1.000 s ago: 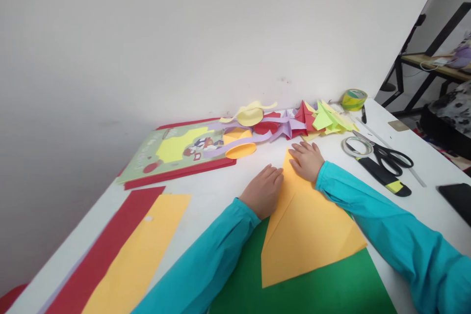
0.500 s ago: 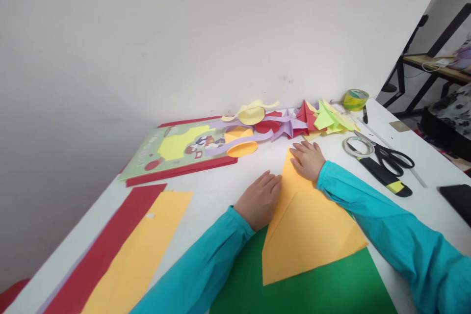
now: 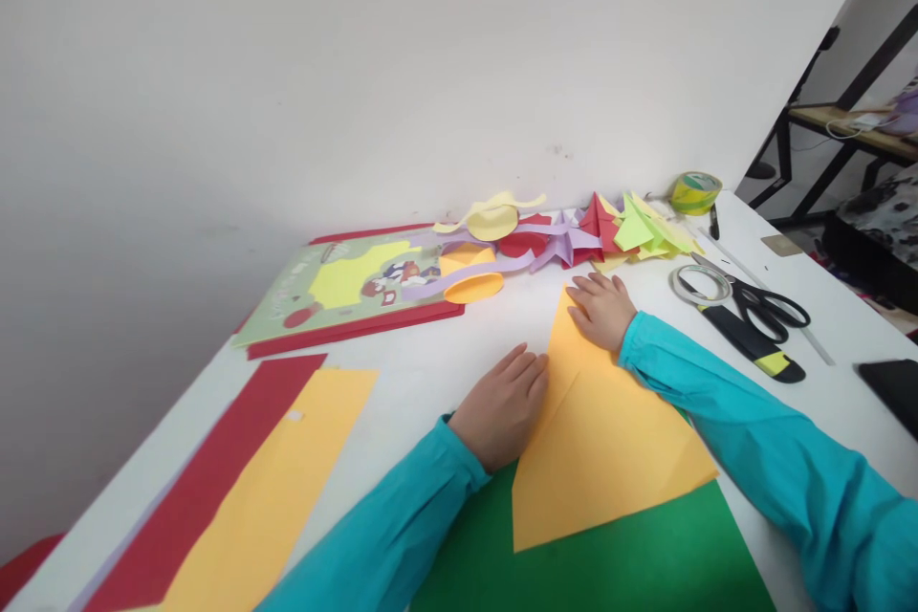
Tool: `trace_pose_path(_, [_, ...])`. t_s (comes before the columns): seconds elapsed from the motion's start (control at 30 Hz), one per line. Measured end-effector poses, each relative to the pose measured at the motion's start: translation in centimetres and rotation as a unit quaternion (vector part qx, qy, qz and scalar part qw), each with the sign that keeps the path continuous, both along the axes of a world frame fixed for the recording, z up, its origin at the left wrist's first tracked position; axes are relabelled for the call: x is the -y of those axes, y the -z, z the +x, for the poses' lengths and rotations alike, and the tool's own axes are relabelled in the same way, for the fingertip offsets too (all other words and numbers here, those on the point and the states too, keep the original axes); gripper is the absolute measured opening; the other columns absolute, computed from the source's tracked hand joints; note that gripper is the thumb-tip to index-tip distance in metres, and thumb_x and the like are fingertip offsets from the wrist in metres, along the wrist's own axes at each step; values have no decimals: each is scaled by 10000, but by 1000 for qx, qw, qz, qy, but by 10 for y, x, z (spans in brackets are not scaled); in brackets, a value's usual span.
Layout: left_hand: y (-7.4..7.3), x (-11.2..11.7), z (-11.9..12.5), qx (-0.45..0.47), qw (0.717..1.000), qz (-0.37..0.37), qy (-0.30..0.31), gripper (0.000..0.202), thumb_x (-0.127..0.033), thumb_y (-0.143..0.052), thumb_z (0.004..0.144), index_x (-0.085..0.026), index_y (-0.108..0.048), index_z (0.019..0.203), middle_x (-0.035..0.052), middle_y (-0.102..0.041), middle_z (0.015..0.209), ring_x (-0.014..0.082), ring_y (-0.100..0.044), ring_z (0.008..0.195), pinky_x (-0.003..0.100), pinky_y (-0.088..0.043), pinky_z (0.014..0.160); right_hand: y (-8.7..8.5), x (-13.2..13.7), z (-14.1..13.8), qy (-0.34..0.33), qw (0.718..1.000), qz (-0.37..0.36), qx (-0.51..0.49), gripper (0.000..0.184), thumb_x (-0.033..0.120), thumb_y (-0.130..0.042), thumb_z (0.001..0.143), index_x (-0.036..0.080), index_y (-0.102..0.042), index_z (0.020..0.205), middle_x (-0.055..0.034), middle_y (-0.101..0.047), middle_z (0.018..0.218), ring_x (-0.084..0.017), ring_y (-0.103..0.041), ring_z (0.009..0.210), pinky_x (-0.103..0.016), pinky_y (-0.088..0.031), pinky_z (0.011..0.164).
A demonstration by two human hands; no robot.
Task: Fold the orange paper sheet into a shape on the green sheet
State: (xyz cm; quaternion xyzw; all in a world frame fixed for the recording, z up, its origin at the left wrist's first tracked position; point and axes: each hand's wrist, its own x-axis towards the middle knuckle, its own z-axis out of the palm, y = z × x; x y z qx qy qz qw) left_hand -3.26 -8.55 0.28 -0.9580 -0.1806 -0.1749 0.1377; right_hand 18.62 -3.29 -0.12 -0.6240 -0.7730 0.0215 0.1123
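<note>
A folded sheet of orange paper (image 3: 609,459) lies in front of me on top of a green sheet (image 3: 609,564). Its left side is folded over, and the narrow tip points away from me. My left hand (image 3: 500,406) has its fingers close together, touching the paper's left folded edge; its thumb is hidden. At the far tip, my right hand (image 3: 602,308) rests on the paper with fingers slightly spread, pressing down. Teal sleeves cover both arms.
Scissors (image 3: 767,306), a tape roll (image 3: 701,285) and a utility knife (image 3: 750,341) lie at right. Paper decorations (image 3: 574,234) and a green tape roll (image 3: 694,194) stand by the wall. Left are a picture card (image 3: 287,306), red paper (image 3: 207,488) and orange paper strips (image 3: 279,488).
My left hand has slid slightly toward me along the folded edge. My right hand stays at the tip of the paper.
</note>
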Motion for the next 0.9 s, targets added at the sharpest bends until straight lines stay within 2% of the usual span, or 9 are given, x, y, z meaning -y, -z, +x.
trace_pose_path(0.37, [-1, 8, -6, 2, 1000, -12, 6, 298, -60, -400, 845, -37, -645, 1014, 232, -660, 1092, 267, -619, 986, 493, -493, 988, 1, -2, 1, 0, 1000, -6, 7, 444, 363, -402, 929, 243, -519, 1341, -70, -459, 1456, -313, -327, 1354, -595, -232, 1074])
trace_pose_path(0.57, [1, 8, -4, 13, 1000, 8, 3, 301, -51, -399, 820, -38, -654, 978, 217, -677, 1028, 269, -628, 944, 475, -519, 959, 0, 0, 0, 0, 1000, -5, -1, 444, 359, -411, 919, 230, -538, 1325, -66, -484, 1438, -319, -346, 1340, -600, -253, 1065])
trace_pose_path(0.9, [3, 8, -7, 10, 1000, -20, 4, 306, -64, -405, 834, -47, -645, 1024, 235, -665, 1082, 267, -627, 971, 496, -495, 979, 1, 0, 0, 0, 1000, -4, 7, 437, 357, -402, 930, 247, -527, 1334, -70, -467, 1450, -314, -333, 1349, -596, -238, 1073])
